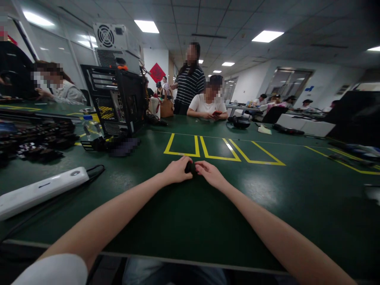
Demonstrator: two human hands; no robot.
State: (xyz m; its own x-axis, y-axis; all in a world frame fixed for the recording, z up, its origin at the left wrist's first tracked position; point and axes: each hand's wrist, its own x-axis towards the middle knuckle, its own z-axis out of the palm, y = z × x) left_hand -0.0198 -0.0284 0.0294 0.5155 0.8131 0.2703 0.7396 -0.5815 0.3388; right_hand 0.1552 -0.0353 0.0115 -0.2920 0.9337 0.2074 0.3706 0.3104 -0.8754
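Note:
My left hand [177, 171] curls around a small black object [190, 168], thumb below and fingers above. The object's kind cannot be made out, because it is dark and partly covered by the fingers. From the other side, my right hand [210, 173] meets the object with its bent fingers, the tips drawn together at its right edge. Both hands are close together over the green table [190, 213], just in front of the yellow tape outlines [181, 153].
To the left lie a white power strip [44, 189] with a black cable and a pile of dark parts [38, 138]. An open computer case [118, 99] and a water bottle [92, 128] stand behind. Across the table a seated person [208, 101] holds a phone.

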